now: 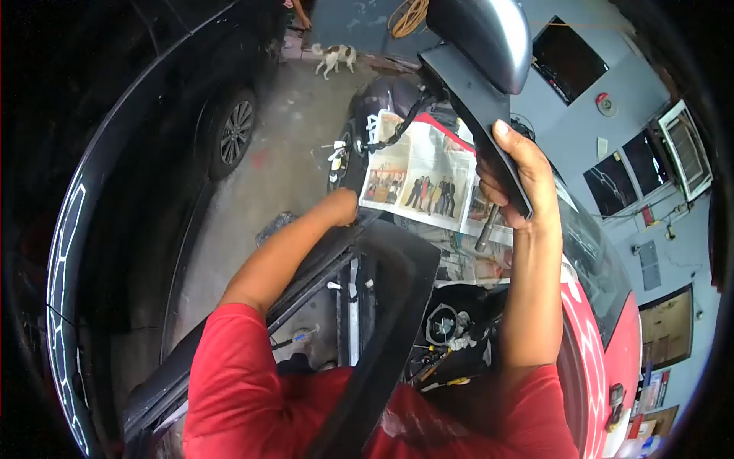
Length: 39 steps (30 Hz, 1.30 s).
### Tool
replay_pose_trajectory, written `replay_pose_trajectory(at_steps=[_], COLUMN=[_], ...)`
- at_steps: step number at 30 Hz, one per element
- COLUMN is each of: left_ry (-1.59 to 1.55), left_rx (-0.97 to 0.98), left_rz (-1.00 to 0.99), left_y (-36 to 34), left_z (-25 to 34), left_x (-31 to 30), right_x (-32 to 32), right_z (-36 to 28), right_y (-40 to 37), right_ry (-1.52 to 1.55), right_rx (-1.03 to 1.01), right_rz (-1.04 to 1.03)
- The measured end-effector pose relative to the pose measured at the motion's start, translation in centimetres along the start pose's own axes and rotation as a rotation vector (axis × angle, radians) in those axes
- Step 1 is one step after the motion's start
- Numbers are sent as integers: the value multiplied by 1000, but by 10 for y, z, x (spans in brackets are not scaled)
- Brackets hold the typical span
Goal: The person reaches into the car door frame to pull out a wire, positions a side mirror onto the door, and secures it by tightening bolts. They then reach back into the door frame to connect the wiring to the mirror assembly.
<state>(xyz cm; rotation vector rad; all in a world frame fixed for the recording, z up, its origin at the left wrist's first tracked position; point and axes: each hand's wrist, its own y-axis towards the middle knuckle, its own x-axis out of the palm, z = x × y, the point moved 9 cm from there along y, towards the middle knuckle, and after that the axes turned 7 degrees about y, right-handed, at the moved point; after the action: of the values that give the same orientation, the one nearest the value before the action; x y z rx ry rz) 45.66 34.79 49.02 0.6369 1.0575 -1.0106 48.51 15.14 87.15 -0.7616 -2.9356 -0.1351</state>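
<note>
Silver-grey on its cap, the side mirror (483,42) is held up above the spread newspaper (388,162), its dark base angled down towards the person. The right hand (531,168) is closed round the lower end of that base, thumb on the near face and fingers curled behind, with a metal rod-like tool (488,228) sticking out below the fingers. The left hand (345,206) reaches forward by the upper corner of the dark door frame (413,256); its fingers are hidden, so I cannot tell whether they grip anything. What is in hand looks like handling the mirror loose, clear of any mount. Moving it would call for a firm hold, since the cap seems the bulky end, and for care with the dark lead (401,134) trailing beside it towards the pale plugs (336,147), which could snag. The frame rises between the forearms and narrows their room. Beyond it, a round speaker (443,324) lies near a yellow-handled tool (459,382). A red car (623,329) flanks the right side and a black car (115,191) the left; farther off are a dog (338,56) and another person's arm (301,15).
</note>
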Motion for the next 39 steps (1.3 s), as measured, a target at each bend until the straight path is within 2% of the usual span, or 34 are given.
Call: replay_pose_trajectory(at_steps=[3,4,7,11,13,17,19,21,24,28,30,36,39], left_ry=[27,57,146,108,46,74,103,31,33,-18,215,146,159], left_rx=[-20,-10,76,50,0,37,19,-51,-46,-64,-19,39,-4], left_rz=[45,-47,-138,-119,-50,7,-113,-170,3,43,-356,-207,-266], left_y=[3,4,9,-9,-15,10,14,-4,-9,-12,14,10,-2], left_z=[0,3,13,38,38,25,4,14,28,32,18,35,44], left_x=[10,8,4,-21,-31,-3,10,-6,-15,-32,14,-15,-19], right_x=[-4,-3,-7,-6,-7,-3,-3,-5,-1,2,6,2,4], right_z=[2,2,8,11,13,13,13,13,12,11,9,11,11], right_y=[0,-1,3,3,5,6,7,8,10,13,10,5,4], right_ry=[-5,-3,18,-1,16,15,13,-5,-25,-39,-27,-15,-16], right_rx=[2,4,24,22,30,39,27,9,-2,18,13,11,12], right_rz=[8,11,-21,10,22,-14,-15,-13,-7,-72,-51,-7,-34])
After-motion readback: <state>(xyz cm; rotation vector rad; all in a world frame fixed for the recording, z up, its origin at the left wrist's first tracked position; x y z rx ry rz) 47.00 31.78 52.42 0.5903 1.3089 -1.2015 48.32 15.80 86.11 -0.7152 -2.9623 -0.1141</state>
